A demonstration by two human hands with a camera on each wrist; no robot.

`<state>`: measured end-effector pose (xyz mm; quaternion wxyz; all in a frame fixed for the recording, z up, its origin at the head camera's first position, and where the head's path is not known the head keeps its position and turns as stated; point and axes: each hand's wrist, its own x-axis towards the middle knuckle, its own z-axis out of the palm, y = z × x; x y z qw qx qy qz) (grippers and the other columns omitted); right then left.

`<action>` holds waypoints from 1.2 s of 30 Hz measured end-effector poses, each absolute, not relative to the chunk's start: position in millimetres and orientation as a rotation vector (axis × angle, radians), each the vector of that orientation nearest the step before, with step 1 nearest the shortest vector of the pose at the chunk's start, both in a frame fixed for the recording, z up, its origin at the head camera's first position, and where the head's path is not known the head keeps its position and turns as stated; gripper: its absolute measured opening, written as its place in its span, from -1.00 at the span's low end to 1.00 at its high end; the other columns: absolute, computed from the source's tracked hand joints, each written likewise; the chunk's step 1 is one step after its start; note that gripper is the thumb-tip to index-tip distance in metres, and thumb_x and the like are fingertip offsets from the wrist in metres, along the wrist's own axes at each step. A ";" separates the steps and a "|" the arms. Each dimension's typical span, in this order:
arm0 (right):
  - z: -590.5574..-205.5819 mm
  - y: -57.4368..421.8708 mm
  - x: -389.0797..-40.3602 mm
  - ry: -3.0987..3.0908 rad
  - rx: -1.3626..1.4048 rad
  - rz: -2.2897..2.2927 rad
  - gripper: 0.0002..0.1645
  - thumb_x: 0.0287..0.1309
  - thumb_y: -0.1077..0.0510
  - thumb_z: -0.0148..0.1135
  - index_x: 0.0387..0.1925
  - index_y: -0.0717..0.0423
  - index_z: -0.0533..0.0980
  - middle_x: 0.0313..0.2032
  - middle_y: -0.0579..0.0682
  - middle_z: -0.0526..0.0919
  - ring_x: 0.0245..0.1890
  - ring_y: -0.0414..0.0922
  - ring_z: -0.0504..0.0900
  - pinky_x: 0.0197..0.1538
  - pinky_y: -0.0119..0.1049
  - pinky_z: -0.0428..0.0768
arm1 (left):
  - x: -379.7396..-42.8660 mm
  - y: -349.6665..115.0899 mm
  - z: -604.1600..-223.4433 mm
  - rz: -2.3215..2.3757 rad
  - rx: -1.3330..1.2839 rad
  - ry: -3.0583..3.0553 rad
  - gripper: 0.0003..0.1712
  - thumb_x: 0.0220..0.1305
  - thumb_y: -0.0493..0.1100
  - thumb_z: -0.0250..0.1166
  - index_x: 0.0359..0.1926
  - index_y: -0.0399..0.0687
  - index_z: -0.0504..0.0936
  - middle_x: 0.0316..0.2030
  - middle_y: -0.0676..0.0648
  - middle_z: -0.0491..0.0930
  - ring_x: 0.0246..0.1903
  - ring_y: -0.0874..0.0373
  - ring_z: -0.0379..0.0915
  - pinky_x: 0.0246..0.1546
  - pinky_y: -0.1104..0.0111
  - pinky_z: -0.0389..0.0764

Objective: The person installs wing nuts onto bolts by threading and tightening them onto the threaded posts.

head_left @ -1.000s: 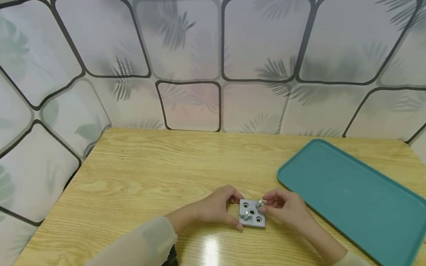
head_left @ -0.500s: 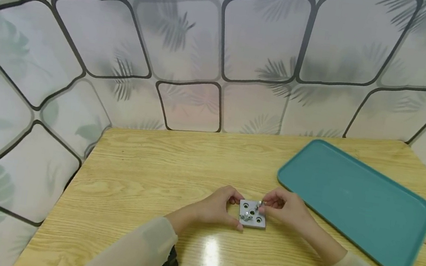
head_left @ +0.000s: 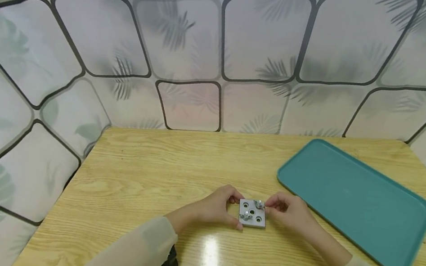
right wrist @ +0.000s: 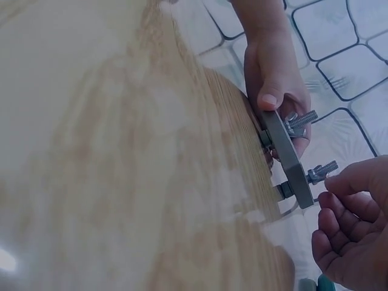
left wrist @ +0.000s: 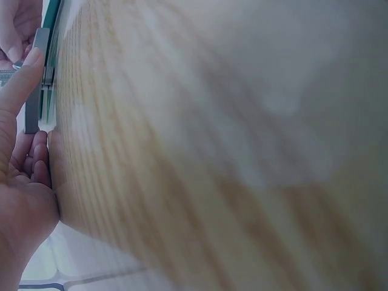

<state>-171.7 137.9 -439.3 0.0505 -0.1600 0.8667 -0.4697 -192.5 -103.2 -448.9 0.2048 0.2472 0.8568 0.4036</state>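
A small grey metal plate (head_left: 251, 220) with several holes stands just above the table on bolt heads (right wrist: 284, 191). My left hand (head_left: 216, 206) grips its left side, the thumb at the near edge and fingers at the far edge. Two threaded bolts rise through it, each with a wing nut. One wing nut (head_left: 245, 216) sits at the near left corner, the other wing nut (head_left: 259, 204) at the far right. At that far right wing nut, the thumb and index fingertips of my right hand (head_left: 288, 211) pinch the edge of a wing. My other right fingers are curled.
A teal tray (head_left: 354, 203) lies to the right on the wooden table (head_left: 176, 164), close behind my right hand. A patterned wall covering (head_left: 192, 103) stands behind the table's far edge.
My right hand has shifted slightly right and off the top of the far right wing nut, which now shows more fully and is turned differently. The left hand and plate stay put.
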 end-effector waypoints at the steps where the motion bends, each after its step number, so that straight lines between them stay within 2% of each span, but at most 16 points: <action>1: -439.0 137.8 -172.0 2.646 -0.488 -1.430 -0.95 0.01 0.31 0.32 -0.41 0.22 0.59 -0.48 -0.06 0.61 -0.48 -0.33 0.46 -0.40 -0.43 0.48 | -192.7 -103.2 -449.0 1.129 0.692 2.387 -0.28 -0.23 -0.02 0.60 0.01 -0.03 0.48 -0.15 0.13 0.41 -0.13 0.29 0.30 -0.03 0.47 0.35; 6: -436.8 136.2 -173.7 2.662 -0.449 -1.420 -0.92 0.03 0.29 0.32 -0.37 0.22 0.59 -0.46 -0.06 0.61 -0.46 -0.31 0.46 -0.38 -0.43 0.46 | -193.4 -103.2 -449.0 1.142 0.693 2.376 -0.28 -0.22 -0.03 0.60 0.01 -0.02 0.48 -0.15 0.13 0.41 -0.13 0.29 0.30 -0.03 0.47 0.35; 15: -434.8 128.6 -177.1 2.646 -0.400 -1.458 -0.71 -0.07 0.18 0.45 -0.31 0.25 0.58 -0.47 -0.04 0.61 -0.46 -0.22 0.49 -0.41 -0.42 0.47 | -194.5 -103.8 -447.4 1.147 0.689 2.375 -0.28 -0.22 -0.02 0.59 0.01 -0.02 0.48 -0.15 0.11 0.40 -0.14 0.26 0.29 -0.04 0.45 0.35; 36: -437.0 130.7 -175.4 2.640 -0.398 -1.417 -0.72 -0.11 0.16 0.48 -0.39 0.22 0.56 -0.50 -0.06 0.59 -0.49 -0.21 0.48 -0.44 -0.41 0.46 | -192.3 -103.1 -449.9 1.135 0.689 2.377 -0.28 -0.21 -0.02 0.59 0.01 -0.03 0.47 -0.14 0.12 0.40 -0.12 0.28 0.30 -0.03 0.46 0.35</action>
